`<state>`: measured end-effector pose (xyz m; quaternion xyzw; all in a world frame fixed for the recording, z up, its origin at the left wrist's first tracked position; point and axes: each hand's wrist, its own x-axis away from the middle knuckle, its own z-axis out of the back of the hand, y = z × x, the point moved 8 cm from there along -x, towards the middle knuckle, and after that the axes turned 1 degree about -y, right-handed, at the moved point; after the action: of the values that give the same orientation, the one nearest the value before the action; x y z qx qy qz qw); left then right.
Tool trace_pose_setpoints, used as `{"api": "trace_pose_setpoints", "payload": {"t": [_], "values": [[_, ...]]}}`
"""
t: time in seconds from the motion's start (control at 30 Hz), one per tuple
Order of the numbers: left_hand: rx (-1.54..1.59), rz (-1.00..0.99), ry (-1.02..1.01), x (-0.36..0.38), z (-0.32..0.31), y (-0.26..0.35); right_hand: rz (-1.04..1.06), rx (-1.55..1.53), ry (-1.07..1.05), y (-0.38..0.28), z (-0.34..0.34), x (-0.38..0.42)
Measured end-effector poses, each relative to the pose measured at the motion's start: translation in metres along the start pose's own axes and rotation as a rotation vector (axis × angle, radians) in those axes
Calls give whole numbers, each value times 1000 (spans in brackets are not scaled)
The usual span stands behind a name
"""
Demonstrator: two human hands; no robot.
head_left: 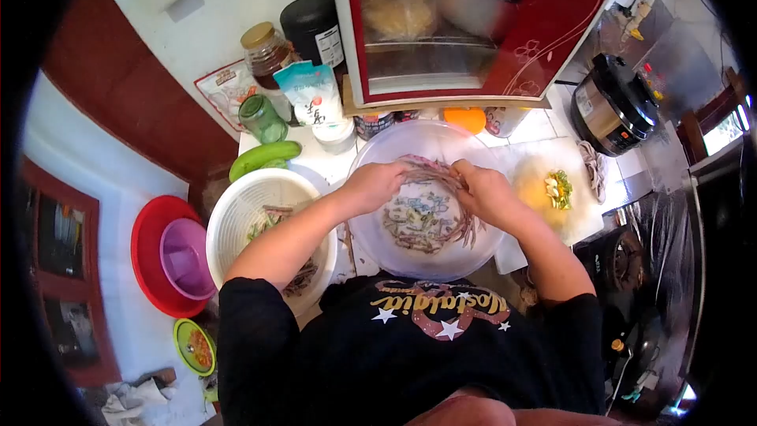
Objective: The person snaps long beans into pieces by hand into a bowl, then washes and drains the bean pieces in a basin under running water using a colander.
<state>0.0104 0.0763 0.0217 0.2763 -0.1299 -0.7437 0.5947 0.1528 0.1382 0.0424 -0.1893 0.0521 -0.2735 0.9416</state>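
Note:
My left hand (375, 188) and my right hand (484, 192) are over a wide translucent plastic basin (365, 225). Between them stretches a bunch of long, thin, purplish-brown stems (430, 167), and the fingers of both hands are closed on it. Some stem ends hang down below my right hand. Cut pieces of similar stems (418, 229) lie in the bottom of the basin. To the left, a white colander (225, 225) contains more brownish and green stems, partly hidden by my left forearm.
A green cucumber-like vegetable (265, 159), a green jar (262, 120) and a white-and-teal bag (309, 93) stand behind the colander. A cutting board (579, 225) with chopped green and pale pieces (559, 189) lies right. Beyond it stands an electric cooker (615, 106). A red-framed cabinet (544, 39) overhangs the back.

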Motion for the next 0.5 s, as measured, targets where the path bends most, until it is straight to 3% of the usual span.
{"api": "trace_pose_setpoints", "payload": {"t": [0.07, 0.1, 0.17, 0.23, 0.3, 0.33, 0.4, 0.43, 0.5], "values": [[781, 509, -285, 4, -30, -23, -16, 6, 238, 7, 19, 6], [755, 548, -329, 17, -24, -16, -37, -52, 238, 3, 15, 18], [1048, 660, -166, 18, -18, -30, -170, -413, 352, 23, 25, 22], [1020, 652, -140, 20, -6, -16, -212, -427, 261, 23, 9, 21], [923, 519, -68, 19, 7, -3, -386, -708, -269, 18, -63, 18], [937, 504, -43, 21, 8, -2, -383, -713, -260, 17, -68, 17], [962, 459, -7, 24, 12, -3, -102, -776, -316, -8, -73, 9], [997, 424, 28, 27, 14, -3, -100, -776, -317, -10, -73, 5], [899, 420, 19, 37, 10, -9, -284, -1348, -200, 1, -69, -6]]}}
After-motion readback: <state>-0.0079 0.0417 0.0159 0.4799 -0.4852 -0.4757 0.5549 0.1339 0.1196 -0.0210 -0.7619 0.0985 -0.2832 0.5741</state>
